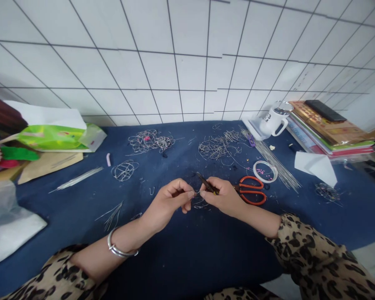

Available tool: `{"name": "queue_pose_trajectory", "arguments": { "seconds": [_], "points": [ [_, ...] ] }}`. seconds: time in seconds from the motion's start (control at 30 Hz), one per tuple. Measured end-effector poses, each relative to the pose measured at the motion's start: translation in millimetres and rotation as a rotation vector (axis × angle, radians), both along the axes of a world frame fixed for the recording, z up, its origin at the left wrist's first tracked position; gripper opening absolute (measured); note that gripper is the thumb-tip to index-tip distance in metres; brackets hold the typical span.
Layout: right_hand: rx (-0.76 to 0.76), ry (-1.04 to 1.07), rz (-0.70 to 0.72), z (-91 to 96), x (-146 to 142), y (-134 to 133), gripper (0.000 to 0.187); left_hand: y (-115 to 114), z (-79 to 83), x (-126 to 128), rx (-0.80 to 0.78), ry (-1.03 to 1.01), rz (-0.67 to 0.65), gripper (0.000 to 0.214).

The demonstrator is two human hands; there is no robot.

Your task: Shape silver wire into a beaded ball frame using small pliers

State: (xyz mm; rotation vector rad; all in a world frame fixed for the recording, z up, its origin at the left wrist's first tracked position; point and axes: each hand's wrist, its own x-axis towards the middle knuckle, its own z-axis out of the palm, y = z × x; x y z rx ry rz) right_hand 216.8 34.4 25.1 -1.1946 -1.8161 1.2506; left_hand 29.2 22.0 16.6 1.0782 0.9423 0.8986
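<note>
My left hand [175,198] is closed, with thumb and forefinger pinched on a thin wire [197,193]. Facing it, my right hand [223,195] is also closed, its fingertips at the wire's other end. A dark metal tool tip [203,180] juts out by my right fingers; whether the hand grips it, or it belongs to the scissors, I cannot tell. Scissors with orange handles [252,197] show just behind that hand. Some loose thin wire [200,203] lies on the blue tabletop [181,258] below my fingertips.
Tangled wire heaps [217,148] and a wire ball [125,171] lie around. Straight wires [276,166], a white ring [255,168] with pink beads and a white mug [271,121] are at right, beside stacked books [328,129]. A green packet [51,136] stands at left, near a tiled wall [190,71].
</note>
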Motion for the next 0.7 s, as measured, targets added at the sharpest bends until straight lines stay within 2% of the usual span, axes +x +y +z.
{"name": "queue_pose_trajectory", "arguments": {
  "seconds": [0.2, 0.47, 0.7],
  "points": [
    [-0.034, 0.021, 0.012, 2.6, -1.5, -1.3, 0.009, -0.9, -0.9, 1.6, 0.049, 0.031, 0.009, 0.012],
    [0.04, -0.023, 0.002, 2.5, -1.5, -2.0, 0.01, -1.5, -1.6, 3.4, 0.057, 0.079, 0.027, 0.014],
    [0.086, -0.05, 0.01, 2.6, -1.5, -2.0, 0.006, -2.8, -1.5, 3.4, 0.032, 0.07, -0.008, 0.015]
  ]
}}
